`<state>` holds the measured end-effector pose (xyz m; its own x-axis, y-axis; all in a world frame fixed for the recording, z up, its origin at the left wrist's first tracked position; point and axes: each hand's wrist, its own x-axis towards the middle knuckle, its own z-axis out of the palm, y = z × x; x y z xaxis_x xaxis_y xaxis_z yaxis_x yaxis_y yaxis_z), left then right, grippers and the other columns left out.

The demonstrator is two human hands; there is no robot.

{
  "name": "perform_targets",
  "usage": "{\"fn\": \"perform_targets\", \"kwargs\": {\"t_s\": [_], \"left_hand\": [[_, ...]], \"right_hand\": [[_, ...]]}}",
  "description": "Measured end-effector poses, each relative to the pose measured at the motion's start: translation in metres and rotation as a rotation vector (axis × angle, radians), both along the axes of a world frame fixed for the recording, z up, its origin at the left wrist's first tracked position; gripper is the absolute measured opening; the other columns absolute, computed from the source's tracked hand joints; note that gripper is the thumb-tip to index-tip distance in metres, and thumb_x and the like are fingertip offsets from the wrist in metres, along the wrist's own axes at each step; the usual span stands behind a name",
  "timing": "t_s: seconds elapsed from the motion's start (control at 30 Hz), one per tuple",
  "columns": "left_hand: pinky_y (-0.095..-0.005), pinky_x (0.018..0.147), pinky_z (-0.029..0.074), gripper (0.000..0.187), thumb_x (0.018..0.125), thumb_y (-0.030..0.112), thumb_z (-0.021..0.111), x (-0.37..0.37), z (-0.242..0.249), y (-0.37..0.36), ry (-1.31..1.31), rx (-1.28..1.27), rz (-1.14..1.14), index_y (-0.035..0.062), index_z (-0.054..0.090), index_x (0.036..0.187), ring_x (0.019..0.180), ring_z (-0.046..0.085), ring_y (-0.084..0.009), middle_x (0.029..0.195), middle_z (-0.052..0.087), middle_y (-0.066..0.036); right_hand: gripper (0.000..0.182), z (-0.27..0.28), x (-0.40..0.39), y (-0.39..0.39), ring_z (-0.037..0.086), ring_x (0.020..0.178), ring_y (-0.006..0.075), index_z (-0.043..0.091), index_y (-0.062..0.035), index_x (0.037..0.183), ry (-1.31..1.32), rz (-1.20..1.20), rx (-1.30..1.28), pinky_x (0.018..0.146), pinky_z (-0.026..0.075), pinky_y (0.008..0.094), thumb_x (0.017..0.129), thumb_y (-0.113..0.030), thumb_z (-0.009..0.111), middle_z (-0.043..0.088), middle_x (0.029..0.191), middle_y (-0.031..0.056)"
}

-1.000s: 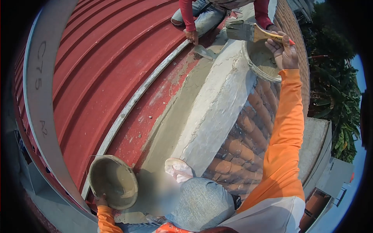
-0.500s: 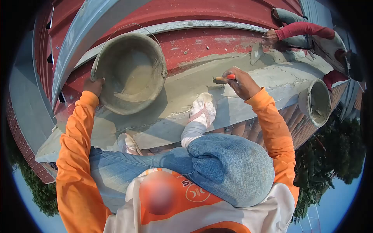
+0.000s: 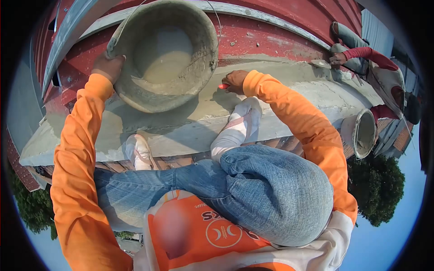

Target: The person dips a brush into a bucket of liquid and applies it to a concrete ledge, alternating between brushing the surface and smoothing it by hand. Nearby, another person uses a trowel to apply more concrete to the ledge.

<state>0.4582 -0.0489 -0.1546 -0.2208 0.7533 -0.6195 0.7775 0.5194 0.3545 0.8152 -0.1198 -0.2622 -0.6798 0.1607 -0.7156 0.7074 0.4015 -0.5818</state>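
A large mortar-stained bucket (image 3: pixel 190 97) tips toward me, with wet grey mix at its bottom. My left hand (image 3: pixel 109 67) is closed on its left rim, by the end of the wire handle. To the right of the bucket, my right hand (image 3: pixel 236 82) is closed around a red-handled tool (image 3: pixel 223 86). Only the red end shows; I cannot tell the tool's kind. Both hands are over the grey mortar ledge (image 3: pixel 181 147), where my sandalled foot (image 3: pixel 239 122) rests close below the right hand.
At the far right a co-worker's hand (image 3: pixel 338 58) holds a trowel (image 3: pixel 321 64) against the mortar. A second bucket (image 3: pixel 364 134) stands near that person. Red metal sheeting (image 3: pixel 275 40) rises behind the ledge. Roof tiles (image 3: pixel 289 145) run below its front edge.
The bucket appears higher and further right, with my left hand still on it. My right hand has moved left toward the bucket, turning the tool. The co-worker's trowel has shifted right and lies flatter.
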Motion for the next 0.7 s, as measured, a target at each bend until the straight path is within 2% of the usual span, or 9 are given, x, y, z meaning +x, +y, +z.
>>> {"fn": "perform_targets", "kwargs": {"t_s": [0.03, 0.1, 0.17, 0.23, 0.33, 0.4, 0.5, 0.63, 0.7], "left_hand": [[-0.037, 0.076, 0.045, 0.04, 0.072, 0.026, 0.055, -0.003, -0.004, 0.001, -0.037, -0.021, -0.002, -0.001, 0.057, 0.102, 0.084, 0.06, -0.0335, 0.089, 0.061, -0.022], [-0.037, 0.076, 0.045, 0.04, 0.072, 0.025, 0.055, -0.001, 0.0, 0.0, -0.079, -0.024, 0.018, -0.0015, 0.057, 0.101, 0.084, 0.06, -0.0326, 0.089, 0.061, -0.021], [-0.0369, 0.076, 0.045, 0.04, 0.072, 0.025, 0.055, 0.0, -0.002, 0.003, -0.12, -0.014, 0.035, -0.002, 0.057, 0.101, 0.084, 0.06, -0.0316, 0.089, 0.061, -0.02], [-0.0365, 0.074, 0.046, 0.039, 0.071, 0.025, 0.056, -0.007, -0.011, 0.001, -0.142, 0.041, 0.077, -0.003, 0.058, 0.098, 0.081, 0.061, -0.0293, 0.088, 0.062, -0.019], [-0.0357, 0.073, 0.046, 0.038, 0.071, 0.025, 0.057, -0.021, -0.023, 0.002, -0.15, -0.004, 0.082, -0.0034, 0.059, 0.096, 0.078, 0.061, -0.028, 0.085, 0.062, -0.018], [-0.0353, 0.072, 0.046, 0.038, 0.07, 0.025, 0.057, -0.022, -0.025, 0.001, -0.164, 0.012, 0.097, -0.0037, 0.059, 0.095, 0.077, 0.061, -0.0273, 0.083, 0.062, -0.017], [-0.0343, 0.071, 0.046, 0.037, 0.07, 0.024, 0.058, -0.021, -0.023, 0.002, -0.177, 0.033, 0.121, -0.004, 0.059, 0.095, 0.075, 0.061, -0.0256, 0.082, 0.062, -0.016], [-0.0323, 0.07, 0.046, 0.036, 0.07, 0.022, 0.059, -0.023, -0.021, 0.005, -0.183, -0.007, 0.125, -0.004, 0.059, 0.095, 0.074, 0.061, -0.0222, 0.083, 0.062, -0.014], [-0.0317, 0.07, 0.046, 0.035, 0.071, 0.021, 0.059, -0.021, -0.019, 0.005, -0.22, -0.002, 0.14, -0.0036, 0.059, 0.095, 0.074, 0.06, -0.0212, 0.084, 0.062, -0.013]], "right_hand": [[0.028, 0.013, 0.001, 0.012, 0.056, 0.081, 0.032, 0.055, -0.0049, 0.093, -0.074, -0.094, -0.072, 0.073, 0.043, 0.0407, 0.081, -0.03, 0.057, 0.057, 0.083, 0.0154], [0.027, 0.023, 0.024, 0.032, 0.055, 0.072, 0.0259, 0.054, -0.0038, 0.093, 0.17, -0.315, -0.147, 0.068, 0.045, 0.0354, 0.084, -0.029, 0.054, 0.058, 0.082, 0.012], [0.026, 0.05, 0.048, 0.052, 0.052, 0.067, 0.0161, 0.054, -0.0036, 0.096, 0.419, -0.833, -0.374, 0.064, 0.045, 0.0287, 0.088, -0.028, 0.051, 0.057, 0.08, 0.007], [0.028, 0.074, 0.076, 0.065, 0.051, 0.068, 0.0097, 0.053, -0.003, 0.1, 0.549, -1.215, -0.327, 0.063, 0.045, 0.0249, 0.09, -0.028, 0.048, 0.056, 0.081, 0.0043], [0.032, 0.079, 0.124, 0.066, 0.051, 0.06, 0.0103, 0.053, -0.0006, 0.096, 0.671, -1.457, -0.129, 0.057, 0.045, 0.0234, 0.09, -0.032, 0.048, 0.055, 0.079, 0.005], [0.032, 0.056, 0.154, 0.053, 0.051, 0.055, 0.0107, 0.051, -0.0006, 0.094, 0.583, -1.747, -0.003, 0.051, 0.046, 0.0242, 0.089, -0.032, 0.049, 0.054, 0.076, 0.0056], [0.03, 0.009, 0.166, 0.018, 0.05, 0.05, 0.0113, 0.05, -0.001, 0.089, 0.496, -1.998, -0.1, 0.044, 0.045, 0.0258, 0.089, -0.031, 0.049, 0.052, 0.071, 0.0061], [0.026, -0.04, 0.127, -0.024, 0.046, 0.046, 0.0128, 0.047, -0.0021, 0.085, 0.082, -2.115, -0.309, 0.041, 0.044, 0.0274, 0.087, -0.028, 0.05, 0.047, 0.063, 0.0051], [0.035, -0.058, 0.112, -0.035, 0.054, 0.042, 0.0189, 0.049, 0.0039, 0.077, -0.094, -2.025, -0.254, 0.04, 0.047, 0.0308, 0.083, -0.03, 0.054, 0.055, 0.058, 0.0123]]}}
